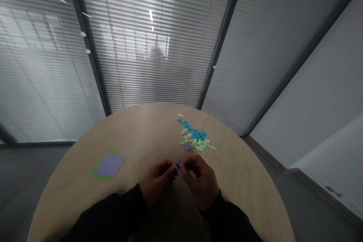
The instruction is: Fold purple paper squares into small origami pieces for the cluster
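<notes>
Between my two hands is a small piece of folded purple paper [177, 164], held above the near part of the table. My left hand [159, 179] pinches its left side with thumb and fingers. From the right, my right hand [200, 179] pinches the other side, thumb and forefinger together. Fingers cover much of the paper, so its exact folded shape is hard to make out. Just beyond my hands lies a folded purple paper piece [189, 147], beside several pale green folded paper pieces [200, 144] that look like small cranes.
Several blue folded pieces [195, 132] trail away from me to one yellow piece [180, 115]. A blurred stack of purple and green paper [110, 165] lies at left on the round wooden table [141, 132]. Behind the table stand glass panels with blinds [159, 79]; a white wall [317, 121] is at right.
</notes>
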